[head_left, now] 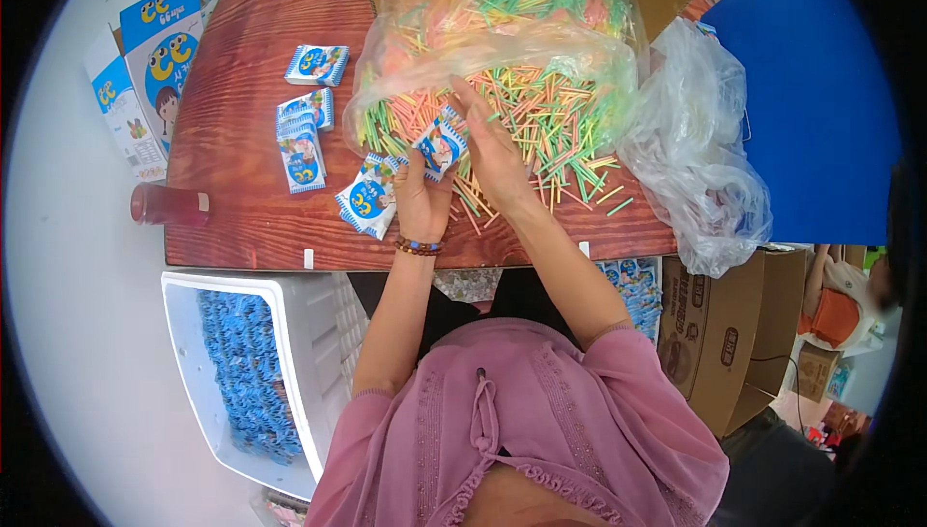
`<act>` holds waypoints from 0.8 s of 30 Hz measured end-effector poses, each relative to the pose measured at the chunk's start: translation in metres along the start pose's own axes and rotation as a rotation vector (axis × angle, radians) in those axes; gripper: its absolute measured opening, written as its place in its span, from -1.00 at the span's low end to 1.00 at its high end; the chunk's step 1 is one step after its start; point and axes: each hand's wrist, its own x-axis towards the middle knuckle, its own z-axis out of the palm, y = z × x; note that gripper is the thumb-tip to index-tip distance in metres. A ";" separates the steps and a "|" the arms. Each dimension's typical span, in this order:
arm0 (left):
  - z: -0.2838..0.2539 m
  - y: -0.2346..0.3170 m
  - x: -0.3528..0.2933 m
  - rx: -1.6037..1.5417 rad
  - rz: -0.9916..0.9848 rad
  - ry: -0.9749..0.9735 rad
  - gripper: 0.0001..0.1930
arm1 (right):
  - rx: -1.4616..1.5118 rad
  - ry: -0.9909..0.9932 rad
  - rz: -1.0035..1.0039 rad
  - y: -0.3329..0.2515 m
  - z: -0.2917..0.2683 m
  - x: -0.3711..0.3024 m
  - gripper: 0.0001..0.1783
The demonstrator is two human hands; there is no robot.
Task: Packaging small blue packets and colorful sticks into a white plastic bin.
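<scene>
Blue-and-white film forms the wrapper of one packet (441, 148), located between the two hands above the near edge of the loose sticks (550, 131). The left hand (423, 206) is closed on the packet's lower end and conceals that part. The right hand (494, 162) lies alongside, fingers extended; whether it pinches the packet's edge cannot be told.

Left of the left hand is a packet group (369, 199), at least two units, overlapped; contact with that hand is unclear. Farther left on the tabletop (241, 121) are one single packet (317, 64) and one overlapping stack (302, 145), its units too tightly layered to count.

The sticks, pink, yellow and green, are too numerous to count. They spill from one clear bag (492, 49), whose film blurs the contents; its far end is cut off by the upper frame. One crumpled clear sheet (697, 165) lies to the right.

Outward: one reddish container (169, 205) on its side at the left edge; one white bin (314, 363) of uncounted blue packets (246, 372) below; one cardboard carton (719, 334) at lower right, partly hidden by a sleeve (657, 401).
</scene>
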 end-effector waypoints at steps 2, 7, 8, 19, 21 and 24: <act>0.003 -0.003 0.000 -0.001 -0.009 0.038 -0.73 | -0.220 -0.069 0.030 -0.008 -0.005 -0.001 -0.33; -0.010 0.003 -0.004 -0.044 -0.029 0.033 -0.75 | -0.369 -0.131 0.040 -0.016 -0.040 0.000 -0.43; -0.008 0.004 -0.006 -0.051 -0.032 0.031 -0.75 | -0.319 -0.130 0.032 -0.022 -0.058 0.003 -0.48; -0.004 0.006 -0.026 -0.129 -0.084 0.008 -0.73 | -1.717 -0.511 -0.174 -0.034 -0.112 0.039 -0.71; -0.002 0.010 -0.028 -0.112 -0.096 0.007 -0.73 | -1.741 -0.552 -0.236 -0.030 -0.115 0.044 -0.73; -0.011 0.012 -0.027 -0.125 -0.080 -0.011 -0.72 | -1.801 -0.597 -0.237 -0.027 -0.118 0.049 -0.81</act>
